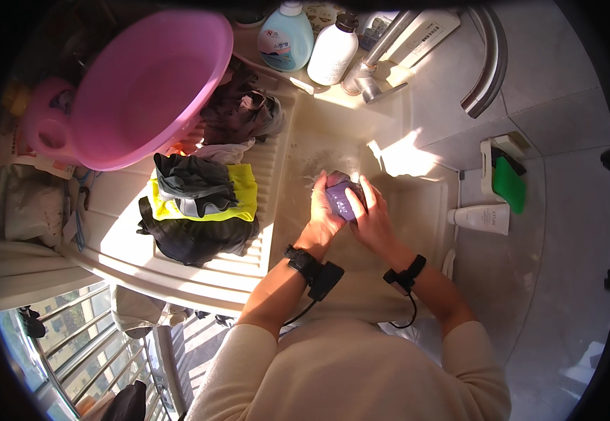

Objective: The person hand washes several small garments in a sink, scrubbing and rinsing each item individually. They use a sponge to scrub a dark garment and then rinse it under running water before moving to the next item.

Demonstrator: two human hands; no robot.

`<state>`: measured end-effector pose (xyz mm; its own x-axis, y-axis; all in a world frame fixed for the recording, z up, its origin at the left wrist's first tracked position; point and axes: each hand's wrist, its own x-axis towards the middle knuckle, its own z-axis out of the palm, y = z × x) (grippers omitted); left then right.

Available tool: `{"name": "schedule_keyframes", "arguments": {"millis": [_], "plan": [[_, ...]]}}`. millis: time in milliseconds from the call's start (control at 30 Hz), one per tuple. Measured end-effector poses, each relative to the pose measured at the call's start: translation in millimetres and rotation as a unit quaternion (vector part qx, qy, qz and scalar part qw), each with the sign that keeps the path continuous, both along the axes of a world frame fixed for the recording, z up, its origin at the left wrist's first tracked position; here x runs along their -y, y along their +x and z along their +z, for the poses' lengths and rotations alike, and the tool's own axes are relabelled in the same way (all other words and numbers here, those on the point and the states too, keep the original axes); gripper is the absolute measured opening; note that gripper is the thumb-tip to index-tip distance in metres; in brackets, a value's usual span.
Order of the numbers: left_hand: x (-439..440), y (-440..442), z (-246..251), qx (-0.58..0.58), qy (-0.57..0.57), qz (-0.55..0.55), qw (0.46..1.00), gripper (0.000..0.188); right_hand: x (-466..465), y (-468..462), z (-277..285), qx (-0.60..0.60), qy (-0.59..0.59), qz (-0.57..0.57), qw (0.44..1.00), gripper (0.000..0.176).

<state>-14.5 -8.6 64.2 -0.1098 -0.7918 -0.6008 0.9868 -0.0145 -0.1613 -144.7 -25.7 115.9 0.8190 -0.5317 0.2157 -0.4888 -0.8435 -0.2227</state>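
Observation:
Over the basin of the washing sink (305,273), both my hands are closed around a small, glossy purple item (341,200). It carries pale marks, and my fingers hide its ends, so its exact kind cannot be told. My left hand (321,206) grips its left side with the thumb near the top. From the right, my right hand (372,213) lays its fingers over it. A darker, reddish wet part (338,179) shows at its far end. Left of the basin, a dark grey garment (194,184) lies on a neon yellow cloth (243,194), with a black garment (205,239) beneath.
A pink plastic basin (152,84) leans at the back left beside dark bunched clothes (244,108). A blue bottle (286,39), a white pump bottle (333,52) and a metal faucet (362,79) line the back. Right are a white tube (481,219) and a green scrubber (510,184).

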Motion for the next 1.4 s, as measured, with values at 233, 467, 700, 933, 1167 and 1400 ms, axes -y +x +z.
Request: {"name": "schedule_keyframes", "arguments": {"millis": [233,467,700,933,1167,1400], "plan": [[-1.4,-3.1,4.5,0.335,0.107,0.079,0.933,0.006,-2.4,21.4,-26.3,0.056,0.103,-0.109,0.987,0.058],[-2.7,-10.7,15.2,0.542,0.060,0.012,0.838,0.006,0.7,11.8,-26.3,0.042,0.326,-0.119,0.937,0.033],[-8.9,-4.1,18.7,0.518,-0.107,-0.073,0.846,0.009,14.2,-3.2,-5.0,0.002,0.615,-0.117,0.780,0.017],[-8.6,-0.2,23.6,0.346,-0.167,-0.048,0.922,0.026,27.5,-10.3,22.8,-0.073,0.587,-0.071,0.803,0.022],[-2.7,-11.0,3.9,0.358,0.011,-0.030,0.933,0.017,13.1,-12.3,16.2,-0.006,0.614,-0.139,0.777,0.051],[5.3,5.0,-9.0,0.160,0.224,-0.016,0.961,0.028,-13.4,-10.5,11.4,0.087,-0.074,0.019,0.993,0.060]]}}
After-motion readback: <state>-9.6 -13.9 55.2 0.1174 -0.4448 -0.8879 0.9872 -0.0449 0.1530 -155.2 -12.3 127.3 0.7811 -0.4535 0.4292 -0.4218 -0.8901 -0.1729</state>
